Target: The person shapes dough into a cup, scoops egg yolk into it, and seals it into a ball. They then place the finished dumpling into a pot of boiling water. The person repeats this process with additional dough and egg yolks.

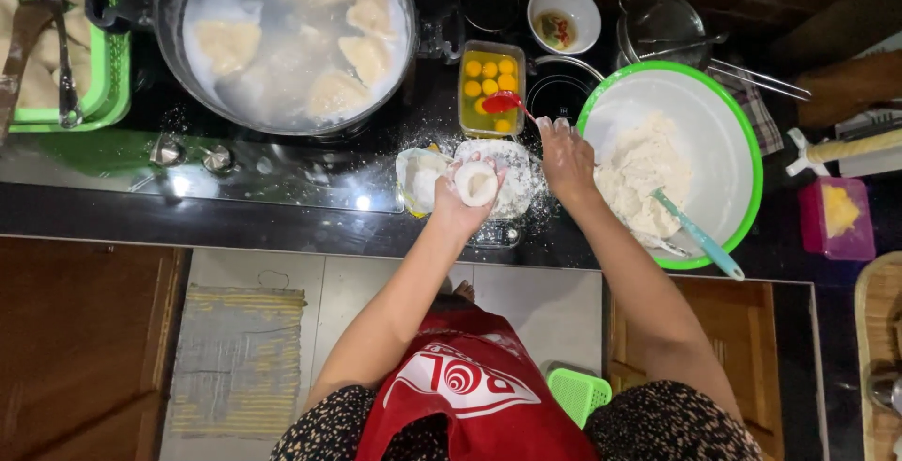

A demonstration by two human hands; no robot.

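Dough disc [475,182] sat cupped in the left hand [460,200]; right hand [567,156] pinched the red spoon [503,102] over the yolks [490,78]. Judging here, tilting spills yolk.

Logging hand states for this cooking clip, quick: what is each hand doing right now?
Left hand: cupped shut around a round dough piece.
Right hand: holding a red spoon over the egg yolk container.

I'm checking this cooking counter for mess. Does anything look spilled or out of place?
Yes: white flour is scattered over the black counter around the left hand cupping a dough disc. The right hand holds a red spoon.
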